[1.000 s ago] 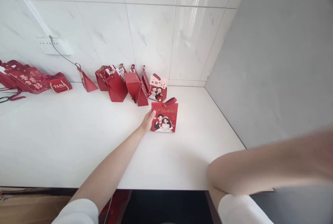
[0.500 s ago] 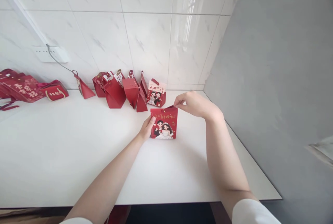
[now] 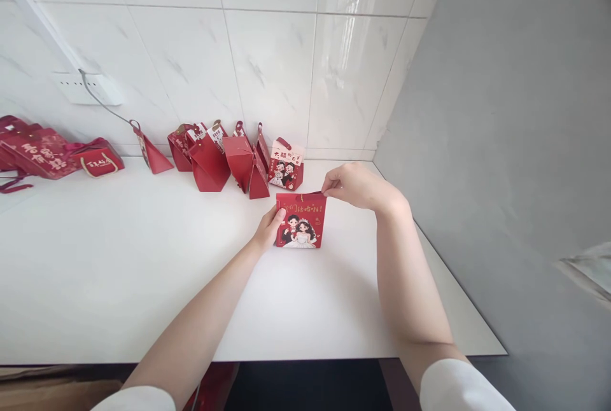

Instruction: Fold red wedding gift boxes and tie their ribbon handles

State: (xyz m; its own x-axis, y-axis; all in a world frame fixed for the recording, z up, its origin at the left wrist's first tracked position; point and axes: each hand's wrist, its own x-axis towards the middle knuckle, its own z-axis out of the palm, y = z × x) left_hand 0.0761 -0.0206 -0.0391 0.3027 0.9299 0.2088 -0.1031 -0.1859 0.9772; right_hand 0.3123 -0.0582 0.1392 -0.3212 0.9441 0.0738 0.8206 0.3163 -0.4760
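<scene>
Near the centre, one box (image 3: 301, 228) is held by one left hand (image 3: 268, 229) and one right hand (image 3: 357, 186). One pink-topped box (image 3: 286, 169) is seen above it. Farther left, one pyramid (image 3: 155, 156) and one handled bag (image 3: 101, 161) are counted; in the upper left, one socket (image 3: 69, 88) and one cable (image 3: 105, 109). The overlapping red boxes (image 3: 210, 166) and the left-edge pile (image 3: 41, 153) cannot be counted exactly.

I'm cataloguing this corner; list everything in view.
Held box: 1, red, left hand
Nearby box: 1, pink/red, behind it
Clustered boxes: several, red, back
Triangular box: 1, red, back left
Handled box: 1, red, farther left
Bunched boxes: several, red, leftmost
Socket: 1, white, wall
Cable: 1, grey, at socket
Table: 1, white, centre
Wall: 1, white, back
Panel: 1, grey, right
Unclear items: some, brown/red, beneath table
Left hand: 1, holding box
Right hand: 1, pinching box's strap
</scene>
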